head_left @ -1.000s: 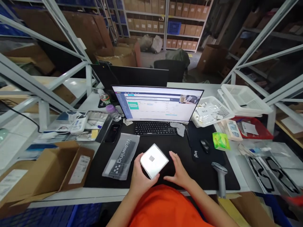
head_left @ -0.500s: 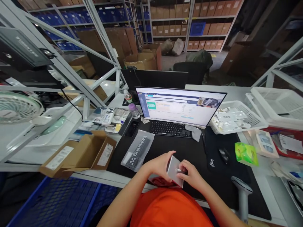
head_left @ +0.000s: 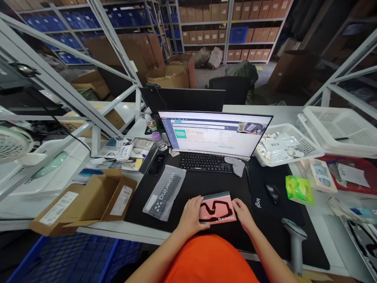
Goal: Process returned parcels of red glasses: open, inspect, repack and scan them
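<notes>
A small pink box point(head_left: 224, 215) with a black winding outline and the word "Wakening" lies face up at the desk's front edge, its grey side showing at the back. My left hand point(head_left: 191, 217) is closed around its left end, thumb along the near edge. At the right end, my right hand point(head_left: 243, 214) grips the edge with its fingertips; part of those fingers is hidden. To the left of the box, a frosted plastic bag point(head_left: 165, 192), also marked "Wakening", lies flat on the black desk mat point(head_left: 200, 182).
Behind the box stand a keyboard point(head_left: 203, 162) and a lit monitor point(head_left: 215, 135). On the left is an open cardboard box point(head_left: 85, 200). A mouse point(head_left: 272, 192), a barcode scanner point(head_left: 295, 236) and a green packet point(head_left: 299, 189) sit on the right, near a white basket point(head_left: 309, 146).
The small box has turned from standing on edge to lying with its pink face up. My right hand has moved from its grey side to its right end. The view has shifted slightly.
</notes>
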The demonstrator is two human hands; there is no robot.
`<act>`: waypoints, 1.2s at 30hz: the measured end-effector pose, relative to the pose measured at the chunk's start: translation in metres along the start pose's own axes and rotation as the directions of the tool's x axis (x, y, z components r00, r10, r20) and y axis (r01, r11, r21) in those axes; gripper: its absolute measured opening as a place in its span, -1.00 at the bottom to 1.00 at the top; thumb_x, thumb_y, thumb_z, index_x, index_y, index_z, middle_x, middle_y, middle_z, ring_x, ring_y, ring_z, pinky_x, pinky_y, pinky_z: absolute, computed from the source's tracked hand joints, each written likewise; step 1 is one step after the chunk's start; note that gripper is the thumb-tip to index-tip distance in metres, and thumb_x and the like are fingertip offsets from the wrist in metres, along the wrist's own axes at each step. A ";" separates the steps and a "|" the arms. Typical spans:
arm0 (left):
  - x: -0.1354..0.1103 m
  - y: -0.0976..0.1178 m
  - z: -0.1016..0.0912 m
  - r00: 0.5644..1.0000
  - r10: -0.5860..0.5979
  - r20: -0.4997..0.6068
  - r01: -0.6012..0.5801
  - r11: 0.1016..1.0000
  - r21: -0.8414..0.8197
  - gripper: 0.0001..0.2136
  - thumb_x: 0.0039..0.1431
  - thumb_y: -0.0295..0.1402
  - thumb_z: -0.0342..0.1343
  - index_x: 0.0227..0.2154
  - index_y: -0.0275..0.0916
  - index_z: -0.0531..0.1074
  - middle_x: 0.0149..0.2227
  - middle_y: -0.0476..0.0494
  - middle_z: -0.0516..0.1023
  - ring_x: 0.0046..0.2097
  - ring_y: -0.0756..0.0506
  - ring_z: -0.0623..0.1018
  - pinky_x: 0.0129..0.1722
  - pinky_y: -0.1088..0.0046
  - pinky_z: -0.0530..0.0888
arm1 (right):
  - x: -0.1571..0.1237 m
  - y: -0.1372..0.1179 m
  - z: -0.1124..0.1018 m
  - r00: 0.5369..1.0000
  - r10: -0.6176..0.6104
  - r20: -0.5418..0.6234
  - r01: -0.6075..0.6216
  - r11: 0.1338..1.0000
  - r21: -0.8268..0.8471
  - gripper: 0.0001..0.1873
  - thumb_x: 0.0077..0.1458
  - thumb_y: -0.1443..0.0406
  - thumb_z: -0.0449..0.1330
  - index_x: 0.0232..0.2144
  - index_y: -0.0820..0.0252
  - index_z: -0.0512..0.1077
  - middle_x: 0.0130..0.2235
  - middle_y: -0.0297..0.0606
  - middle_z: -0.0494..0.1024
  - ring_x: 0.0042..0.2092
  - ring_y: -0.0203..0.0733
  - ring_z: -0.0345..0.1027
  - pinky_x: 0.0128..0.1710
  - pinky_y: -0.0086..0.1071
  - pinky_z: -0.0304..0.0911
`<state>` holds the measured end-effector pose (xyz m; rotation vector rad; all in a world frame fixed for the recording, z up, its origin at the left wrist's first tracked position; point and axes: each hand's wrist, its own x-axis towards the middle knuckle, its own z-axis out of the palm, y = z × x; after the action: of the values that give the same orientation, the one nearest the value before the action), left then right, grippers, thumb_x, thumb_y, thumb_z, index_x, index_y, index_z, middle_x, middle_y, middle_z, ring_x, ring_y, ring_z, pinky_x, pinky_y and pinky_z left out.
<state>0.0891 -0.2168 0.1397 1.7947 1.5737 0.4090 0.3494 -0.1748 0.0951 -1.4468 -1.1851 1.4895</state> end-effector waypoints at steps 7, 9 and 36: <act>0.012 -0.034 -0.003 0.989 0.145 0.038 -0.150 0.968 0.199 -0.06 -0.11 -0.38 0.29 0.37 -0.28 0.01 0.25 -0.46 0.25 0.29 -0.36 0.28 0.28 0.02 0.30 | 0.018 0.006 -0.009 0.991 0.130 0.027 -0.131 0.991 0.035 -0.40 -0.16 -0.25 0.25 -0.53 0.13 0.30 -0.60 -0.49 0.26 -0.53 -0.32 0.08 -0.48 -0.42 0.03; 0.014 -0.035 -0.010 0.985 0.158 0.065 -0.167 0.967 0.190 -0.04 -0.16 -0.40 0.30 0.36 -0.24 0.04 0.23 -0.43 0.27 0.26 -0.36 0.31 0.25 0.05 0.33 | 0.019 0.010 -0.007 0.988 0.154 0.001 -0.154 0.988 0.018 -0.41 -0.18 -0.25 0.24 -0.55 0.14 0.29 -0.63 -0.51 0.23 -0.56 -0.34 0.05 -0.50 -0.42 0.01; -0.015 -0.059 -0.035 0.962 0.254 0.096 -0.271 0.882 0.384 -0.10 -0.06 -0.32 0.25 0.36 -0.18 -0.02 0.19 -0.37 0.31 0.19 -0.33 0.40 0.10 0.14 0.49 | 0.009 0.048 -0.037 0.965 0.099 -0.243 -0.131 0.984 -0.119 -0.57 -0.13 -0.08 0.22 -0.58 0.15 0.37 -0.57 -0.35 0.41 -0.48 -0.25 0.22 -0.44 -0.39 0.11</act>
<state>0.0205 -0.2204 0.1273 2.3259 1.4591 0.1785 0.3898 -0.1769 0.0491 -1.7574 -1.0867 1.2883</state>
